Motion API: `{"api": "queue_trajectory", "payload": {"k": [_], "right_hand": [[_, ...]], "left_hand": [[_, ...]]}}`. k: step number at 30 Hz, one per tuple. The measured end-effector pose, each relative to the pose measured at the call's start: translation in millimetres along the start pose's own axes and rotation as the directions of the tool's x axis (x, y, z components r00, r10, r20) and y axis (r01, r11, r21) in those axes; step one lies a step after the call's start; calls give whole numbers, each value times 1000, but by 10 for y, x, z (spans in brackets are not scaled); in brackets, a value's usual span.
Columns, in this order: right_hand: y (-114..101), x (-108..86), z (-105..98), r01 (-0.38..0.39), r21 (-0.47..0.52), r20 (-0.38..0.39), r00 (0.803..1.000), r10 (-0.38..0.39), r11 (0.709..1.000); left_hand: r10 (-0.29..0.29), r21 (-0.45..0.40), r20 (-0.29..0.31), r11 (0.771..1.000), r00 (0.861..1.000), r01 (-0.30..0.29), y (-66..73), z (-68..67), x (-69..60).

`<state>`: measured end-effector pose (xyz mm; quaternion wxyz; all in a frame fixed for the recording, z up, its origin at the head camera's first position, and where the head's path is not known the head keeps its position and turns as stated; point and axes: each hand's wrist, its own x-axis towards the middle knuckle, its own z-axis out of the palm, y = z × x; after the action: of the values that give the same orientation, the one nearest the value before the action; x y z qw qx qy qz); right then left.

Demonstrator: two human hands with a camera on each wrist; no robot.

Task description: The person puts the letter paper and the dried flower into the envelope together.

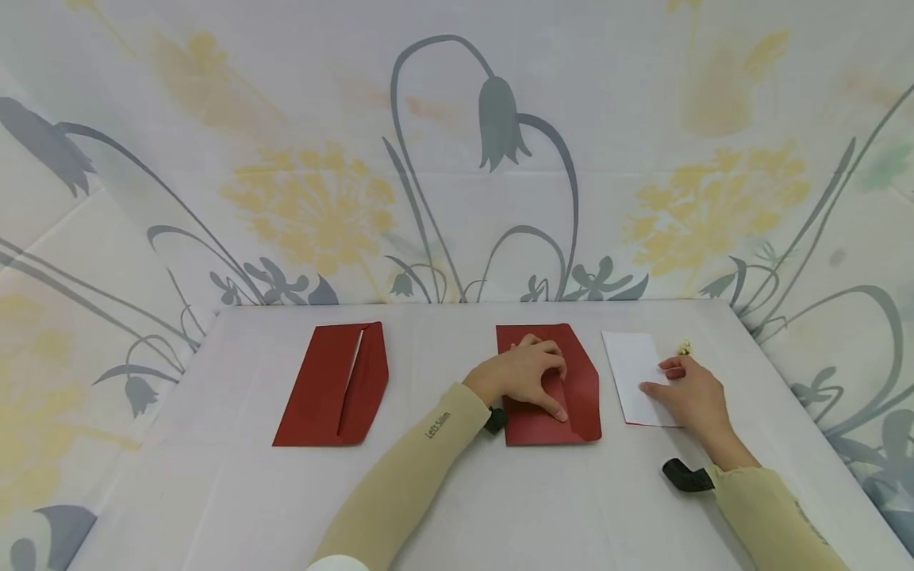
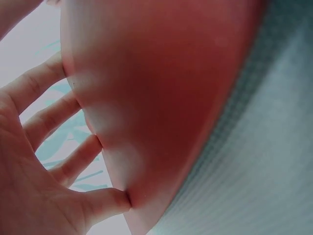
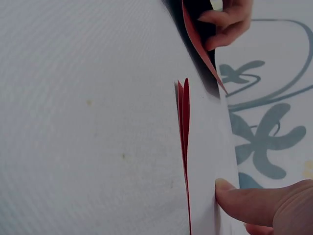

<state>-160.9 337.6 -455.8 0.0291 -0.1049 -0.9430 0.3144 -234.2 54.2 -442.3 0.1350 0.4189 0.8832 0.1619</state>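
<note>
My left hand (image 1: 524,377) rests on the middle red envelope (image 1: 587,396), thumb and fingers spread with their tips touching the paper. In the left wrist view the left hand (image 2: 44,166) touches the red paper (image 2: 161,98) with several separate fingertips. At the right, my right hand (image 1: 696,400) is over the right edge of a white card (image 1: 631,369), thumb on its face and fingers bent beside it. The right wrist view shows the thumb of the right hand (image 3: 259,203) against the card; thin red layers (image 3: 185,117) show edge-on, and the other fingers are mostly hidden.
Another red envelope (image 1: 321,388) lies at the left, its pointed flap to the right and a pale strip showing by the flap. A small yellowish flower-like piece (image 1: 685,347) is just beyond the right hand. White cloth (image 1: 443,507) covers the table; a patterned cloth (image 1: 457,159) hangs behind.
</note>
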Motion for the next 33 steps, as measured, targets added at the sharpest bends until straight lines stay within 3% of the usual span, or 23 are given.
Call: {"api": "queue_trajectory", "payload": {"k": [13, 23, 33], "right_hand": [[-56, -15, 11, 31, 41, -21, 999, -31, 999], [10, -16, 9, 63, 14, -35, 997, -63, 998], [-45, -81, -79, 50, 64, -48, 998, -47, 997]], "left_hand": [[-4, -10, -2, 1000, 1000, 4, -18, 21, 9], [-9, -11, -9, 1000, 1000, 9, -4, -1, -1], [-4, 13, -11, 1000, 1000, 4, -11, 24, 17]]}}
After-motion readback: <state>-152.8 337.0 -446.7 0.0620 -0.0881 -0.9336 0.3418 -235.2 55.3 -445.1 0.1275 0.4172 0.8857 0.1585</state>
